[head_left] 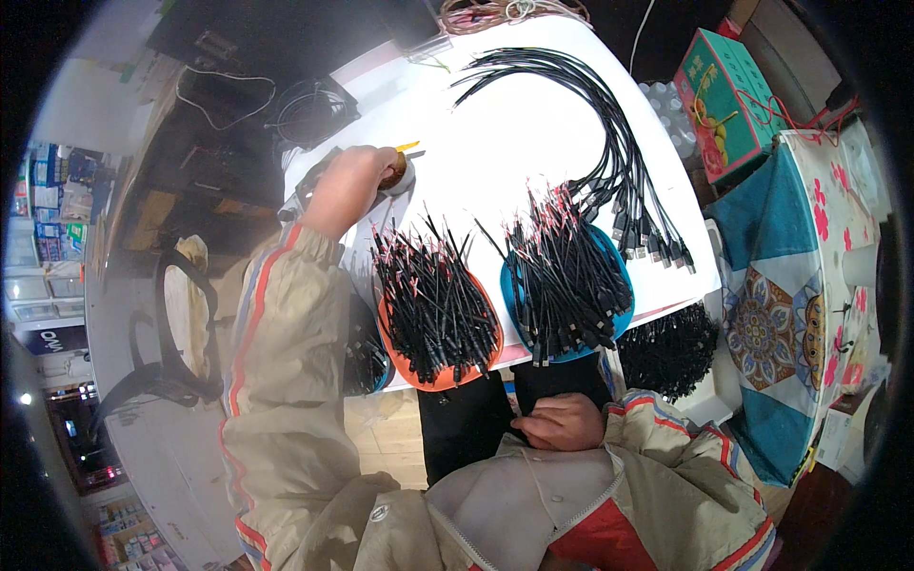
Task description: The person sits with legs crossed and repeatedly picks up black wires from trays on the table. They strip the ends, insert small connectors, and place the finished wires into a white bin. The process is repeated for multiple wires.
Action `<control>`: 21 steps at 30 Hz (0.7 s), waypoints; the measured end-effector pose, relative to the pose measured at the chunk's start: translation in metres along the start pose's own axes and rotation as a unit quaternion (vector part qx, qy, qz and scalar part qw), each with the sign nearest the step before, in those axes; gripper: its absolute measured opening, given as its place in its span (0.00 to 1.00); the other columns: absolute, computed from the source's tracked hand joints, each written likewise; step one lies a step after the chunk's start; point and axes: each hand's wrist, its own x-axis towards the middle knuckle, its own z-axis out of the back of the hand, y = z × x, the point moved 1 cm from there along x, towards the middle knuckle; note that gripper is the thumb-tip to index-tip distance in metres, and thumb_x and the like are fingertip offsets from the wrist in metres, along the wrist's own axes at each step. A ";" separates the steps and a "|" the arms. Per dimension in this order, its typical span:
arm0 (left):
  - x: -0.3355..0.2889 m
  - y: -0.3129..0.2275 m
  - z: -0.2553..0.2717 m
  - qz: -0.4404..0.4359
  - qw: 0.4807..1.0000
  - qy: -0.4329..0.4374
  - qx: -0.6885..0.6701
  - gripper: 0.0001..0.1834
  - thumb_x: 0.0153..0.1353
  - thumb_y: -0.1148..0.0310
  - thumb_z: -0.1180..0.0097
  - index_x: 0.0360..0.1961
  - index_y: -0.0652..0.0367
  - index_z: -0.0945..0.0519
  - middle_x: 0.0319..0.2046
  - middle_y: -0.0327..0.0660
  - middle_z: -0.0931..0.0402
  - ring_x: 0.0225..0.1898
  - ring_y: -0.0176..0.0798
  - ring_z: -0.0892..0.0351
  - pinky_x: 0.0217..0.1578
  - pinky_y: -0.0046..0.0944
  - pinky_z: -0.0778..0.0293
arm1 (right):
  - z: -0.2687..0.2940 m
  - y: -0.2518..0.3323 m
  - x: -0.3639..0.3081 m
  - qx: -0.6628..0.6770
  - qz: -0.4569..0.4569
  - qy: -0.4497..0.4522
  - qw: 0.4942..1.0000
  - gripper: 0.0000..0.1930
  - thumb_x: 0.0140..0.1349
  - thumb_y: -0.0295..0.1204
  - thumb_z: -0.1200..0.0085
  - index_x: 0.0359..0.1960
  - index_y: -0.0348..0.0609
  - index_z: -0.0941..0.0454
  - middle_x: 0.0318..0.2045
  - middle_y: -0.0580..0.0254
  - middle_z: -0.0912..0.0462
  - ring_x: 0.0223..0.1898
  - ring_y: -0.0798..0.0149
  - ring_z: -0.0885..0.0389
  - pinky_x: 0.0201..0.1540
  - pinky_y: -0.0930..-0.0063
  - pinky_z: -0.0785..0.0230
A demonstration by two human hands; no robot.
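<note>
Stretched out over the white table [457,205], my left hand [350,187] has its fingers curled at a small round brown thing [396,172] with a yellow pointed piece [407,147] beside it. What those fingers grip is hard to make out. My right hand [562,422] lies in my lap, closed loosely, with nothing showing in it. Between my arms, an orange tray [444,379] and a blue tray [624,322] sit at the table's near edge. Both are heaped with short black cables, red and white wire ends upward [547,224].
A curved bundle of longer black USB cables [609,124] lies at the table's far right. More black cables [671,347] fill a container by the right edge. A green fruit carton [728,105] stands beyond it. A black strap-like handle [171,324] is at the left.
</note>
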 end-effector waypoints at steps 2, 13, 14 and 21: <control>0.002 0.000 -0.002 0.003 1.000 0.002 0.000 0.07 0.55 0.75 0.41 0.36 0.65 0.20 0.30 0.55 0.20 0.34 0.57 0.20 0.36 0.47 0.26 | 0.000 0.000 0.000 -0.004 -0.005 0.005 1.000 0.16 0.50 0.29 0.36 0.41 0.43 0.21 0.23 0.67 0.22 0.26 0.67 0.23 0.24 0.74 0.29; -0.055 0.031 0.046 0.062 0.987 -0.109 -0.099 0.05 0.57 0.79 0.43 0.35 0.67 0.20 0.24 0.50 0.22 0.25 0.44 0.21 0.29 0.38 0.28 | 0.003 0.008 0.005 -0.016 -0.006 -0.010 1.000 0.14 0.48 0.25 0.37 0.39 0.40 0.20 0.22 0.62 0.23 0.22 0.63 0.23 0.22 0.69 0.29; -0.065 0.037 0.049 0.090 0.982 -0.125 -0.109 0.04 0.58 0.79 0.44 0.35 0.67 0.20 0.23 0.48 0.22 0.25 0.39 0.21 0.28 0.36 0.29 | 0.003 0.008 0.006 -0.020 -0.011 -0.007 1.000 0.14 0.48 0.24 0.37 0.39 0.40 0.20 0.21 0.62 0.23 0.22 0.62 0.23 0.22 0.69 0.29; -0.096 0.068 0.033 0.168 0.970 -0.115 -0.136 0.05 0.59 0.76 0.44 0.33 0.67 0.20 0.20 0.44 0.23 0.22 0.34 0.23 0.27 0.34 0.29 | 0.001 0.011 0.011 -0.023 -0.018 -0.012 0.999 0.13 0.49 0.23 0.39 0.38 0.39 0.19 0.21 0.62 0.23 0.21 0.63 0.24 0.21 0.70 0.30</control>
